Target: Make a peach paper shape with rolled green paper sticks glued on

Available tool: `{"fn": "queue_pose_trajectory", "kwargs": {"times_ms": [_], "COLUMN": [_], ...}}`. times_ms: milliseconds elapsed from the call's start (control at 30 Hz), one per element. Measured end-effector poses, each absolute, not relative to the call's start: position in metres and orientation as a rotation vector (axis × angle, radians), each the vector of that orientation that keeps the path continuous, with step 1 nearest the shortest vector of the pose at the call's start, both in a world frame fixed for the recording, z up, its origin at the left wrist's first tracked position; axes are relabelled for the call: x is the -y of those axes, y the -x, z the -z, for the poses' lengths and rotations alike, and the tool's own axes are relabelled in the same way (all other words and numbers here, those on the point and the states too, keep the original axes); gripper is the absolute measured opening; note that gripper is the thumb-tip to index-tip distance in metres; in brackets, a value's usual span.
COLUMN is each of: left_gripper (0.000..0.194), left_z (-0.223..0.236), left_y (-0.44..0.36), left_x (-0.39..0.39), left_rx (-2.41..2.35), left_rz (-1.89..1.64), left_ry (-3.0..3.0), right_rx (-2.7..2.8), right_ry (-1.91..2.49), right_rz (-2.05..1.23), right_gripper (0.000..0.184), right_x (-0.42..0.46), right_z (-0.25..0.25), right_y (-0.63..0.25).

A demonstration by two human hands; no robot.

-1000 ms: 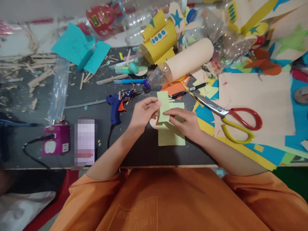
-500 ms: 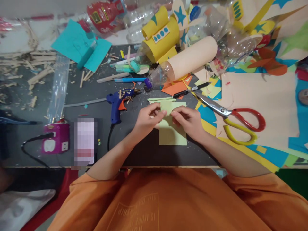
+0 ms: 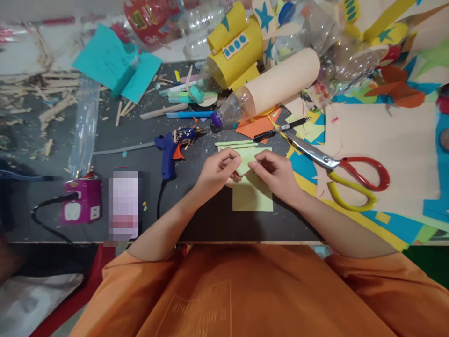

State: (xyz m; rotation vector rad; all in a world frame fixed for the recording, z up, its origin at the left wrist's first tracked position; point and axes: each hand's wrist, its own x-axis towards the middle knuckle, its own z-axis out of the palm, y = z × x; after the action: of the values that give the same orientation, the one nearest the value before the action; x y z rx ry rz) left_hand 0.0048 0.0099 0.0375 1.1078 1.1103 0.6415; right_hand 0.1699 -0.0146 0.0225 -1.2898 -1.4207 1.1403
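Note:
My left hand [image 3: 220,172] is closed, thumb and fingers pinching the left edge of a small piece of pale green paper [image 3: 247,163]. On the opposite edge, my right hand [image 3: 277,175] pinches the same piece between thumb and forefinger. Beneath both hands a larger pale green paper sheet [image 3: 252,199] lies flat on the dark table. Thin pale green paper rolls [image 3: 233,144] rest just beyond the fingers, with a black pen [image 3: 278,129] touching their right end. The curled fingers hide part of the held piece.
A blue glue gun [image 3: 170,152] lies to the left, its cord trailing to the front. Open scissors [image 3: 324,161] with red and yellow handles lie right. A paper-wrapped plastic bottle [image 3: 284,84] and yellow-covered bottle [image 3: 236,54] stand beyond. A phone [image 3: 124,203] lies front left.
The small green paper between my fingers has tilted, its lower edge now slanting. Both hands stay almost in place, and the view has shifted slightly.

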Motion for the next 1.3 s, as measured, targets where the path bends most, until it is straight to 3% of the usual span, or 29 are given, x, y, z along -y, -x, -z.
{"fn": "queue_pose_trajectory", "kwargs": {"times_ms": [233, 433, 933, 1300], "left_gripper": [0.047, 0.036, 0.039, 0.030], "left_z": [-0.0378, -0.0356, -0.0388, -0.0398], "left_y": [-0.0043, -0.0084, -0.0079, -0.0072], "left_x": [-0.0112, -0.0114, -0.0110, -0.0104], "left_rx": [-0.993, -1.074, -1.136, -1.156], "left_rz": [-0.661, -0.716, -0.692, -0.652], "left_ry": [-0.981, -0.965, -0.878, -0.969], "right_rx": [1.312, 1.287, 1.268, 1.305], "right_ry": [1.243, 1.231, 1.197, 1.205], "right_rz": [-1.224, -1.267, -1.267, -1.233], "right_gripper": [0.039, 0.042, 0.040, 0.036], "right_x": [0.0136, 0.0140, 0.0104, 0.0100], "right_z": [-0.0245, -0.0257, -0.0249, -0.0211], "right_y": [-0.1708, -0.1701, -0.1746, -0.1738]}}
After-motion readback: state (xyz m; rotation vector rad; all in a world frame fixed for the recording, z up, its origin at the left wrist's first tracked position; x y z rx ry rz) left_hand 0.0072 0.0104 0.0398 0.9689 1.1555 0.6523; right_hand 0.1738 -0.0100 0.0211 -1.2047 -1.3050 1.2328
